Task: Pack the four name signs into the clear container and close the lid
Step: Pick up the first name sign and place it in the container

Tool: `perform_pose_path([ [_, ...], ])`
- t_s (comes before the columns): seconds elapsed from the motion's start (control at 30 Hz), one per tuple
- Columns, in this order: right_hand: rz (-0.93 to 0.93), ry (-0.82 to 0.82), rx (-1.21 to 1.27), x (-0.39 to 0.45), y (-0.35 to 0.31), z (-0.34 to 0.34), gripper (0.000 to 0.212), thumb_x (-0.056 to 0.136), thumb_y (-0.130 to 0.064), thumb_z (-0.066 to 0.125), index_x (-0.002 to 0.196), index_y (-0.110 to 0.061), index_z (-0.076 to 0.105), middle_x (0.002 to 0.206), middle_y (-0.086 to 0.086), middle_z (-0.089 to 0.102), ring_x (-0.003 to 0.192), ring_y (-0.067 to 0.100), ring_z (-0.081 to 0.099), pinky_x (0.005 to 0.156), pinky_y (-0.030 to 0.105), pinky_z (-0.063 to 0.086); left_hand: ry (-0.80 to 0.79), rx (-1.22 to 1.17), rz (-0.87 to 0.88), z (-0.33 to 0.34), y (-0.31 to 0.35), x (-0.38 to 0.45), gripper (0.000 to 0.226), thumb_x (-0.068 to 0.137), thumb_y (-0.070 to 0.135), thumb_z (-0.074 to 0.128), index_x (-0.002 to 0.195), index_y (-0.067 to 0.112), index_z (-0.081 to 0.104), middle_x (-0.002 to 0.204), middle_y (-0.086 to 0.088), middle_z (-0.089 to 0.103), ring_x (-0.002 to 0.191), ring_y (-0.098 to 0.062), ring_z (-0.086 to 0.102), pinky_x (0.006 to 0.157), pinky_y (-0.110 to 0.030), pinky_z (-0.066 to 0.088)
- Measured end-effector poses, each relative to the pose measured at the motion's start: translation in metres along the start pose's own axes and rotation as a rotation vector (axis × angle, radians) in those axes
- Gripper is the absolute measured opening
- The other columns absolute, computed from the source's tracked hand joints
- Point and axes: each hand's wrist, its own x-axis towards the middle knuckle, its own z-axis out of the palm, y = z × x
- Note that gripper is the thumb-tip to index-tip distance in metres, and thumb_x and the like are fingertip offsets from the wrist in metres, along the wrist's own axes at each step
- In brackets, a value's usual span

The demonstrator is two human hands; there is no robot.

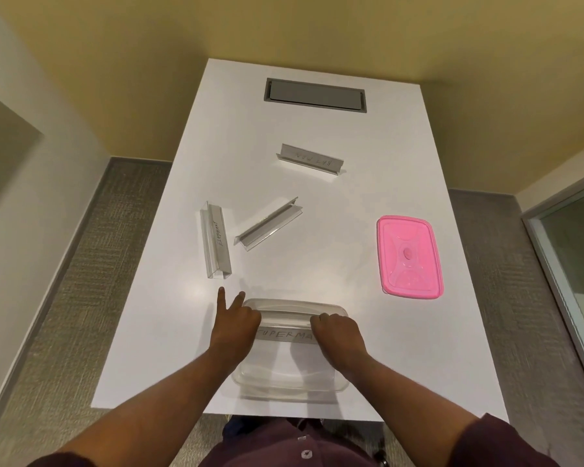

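The clear container [285, 382] stands at the near edge of the white table [317, 136]. A name sign reading SUPERMAN [285, 334] lies across its far half. My left hand [235, 326] grips the sign's left end, two fingers pointing away, and my right hand [338, 335] grips its right end. Three more signs lie on the table: ELEPHANT [215, 243] at the left, an unreadable one [268, 224] in the middle, BATMAN [311, 159] further back. The pink lid [408, 257] lies flat at the right.
A grey cable hatch [315, 95] is set into the table's far end. Grey carpet lies on both sides of the table. A glass panel [573, 264] stands at the right.
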Motion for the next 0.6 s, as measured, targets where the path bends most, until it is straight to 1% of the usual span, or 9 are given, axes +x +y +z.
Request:
perform_pose_path([
  [0.13, 0.009, -0.006, 0.039, 0.004, 0.000, 0.001, 0.026, 0.085, 0.006, 0.051, 0.102, -0.011, 0.058, 0.094, 0.010, 0.066, 0.084, 0.035, 0.067, 0.059, 0.036, 0.037, 0.036, -0.006, 0.015, 0.003, -0.002, -0.001, 0.029, 0.085, 0.004, 0.056, 0.106, 0.020, 0.066, 0.113, -0.005, 0.071, 0.144, -0.030, 0.037, 0.120, -0.063, 0.002],
  [0.27, 0.017, 0.008, 0.053, 0.005, -0.002, 0.003, 0.027, 0.082, 0.009, 0.053, 0.099, -0.010, 0.060, 0.091, 0.010, 0.067, 0.082, 0.034, 0.067, 0.057, 0.036, 0.039, 0.046, 0.017, 0.024, 0.001, -0.002, 0.000, 0.033, 0.087, 0.004, 0.054, 0.115, 0.018, 0.065, 0.117, -0.007, 0.070, 0.145, -0.031, 0.036, 0.121, -0.061, 0.005],
  [0.37, 0.012, 0.020, 0.064, 0.006, -0.002, 0.006, 0.027, 0.082, 0.009, 0.052, 0.099, -0.010, 0.059, 0.091, 0.010, 0.066, 0.083, 0.034, 0.067, 0.057, 0.036, 0.039, 0.044, 0.020, 0.029, 0.000, -0.002, 0.000, 0.033, 0.088, 0.004, 0.052, 0.116, 0.018, 0.063, 0.118, -0.007, 0.068, 0.145, -0.031, 0.035, 0.121, -0.060, 0.006],
  [0.47, 0.003, 0.042, 0.081, 0.006, -0.001, 0.010, 0.026, 0.084, 0.007, 0.050, 0.102, -0.011, 0.058, 0.094, 0.009, 0.065, 0.086, 0.033, 0.066, 0.059, 0.037, 0.039, 0.065, 0.015, 0.039, 0.002, -0.004, -0.001, 0.032, 0.086, 0.005, 0.055, 0.114, 0.017, 0.065, 0.115, -0.009, 0.070, 0.142, -0.033, 0.039, 0.121, -0.060, 0.010],
  [0.6, 0.004, 0.066, 0.120, 0.007, 0.002, 0.009, 0.025, 0.085, 0.002, 0.049, 0.104, -0.012, 0.057, 0.096, 0.008, 0.064, 0.087, 0.033, 0.065, 0.059, 0.037, 0.040, 0.133, -0.022, 0.070, 0.004, -0.008, -0.003, 0.028, 0.080, 0.007, 0.065, 0.106, 0.016, 0.070, 0.105, -0.008, 0.073, 0.134, -0.033, 0.051, 0.119, -0.059, 0.023],
])
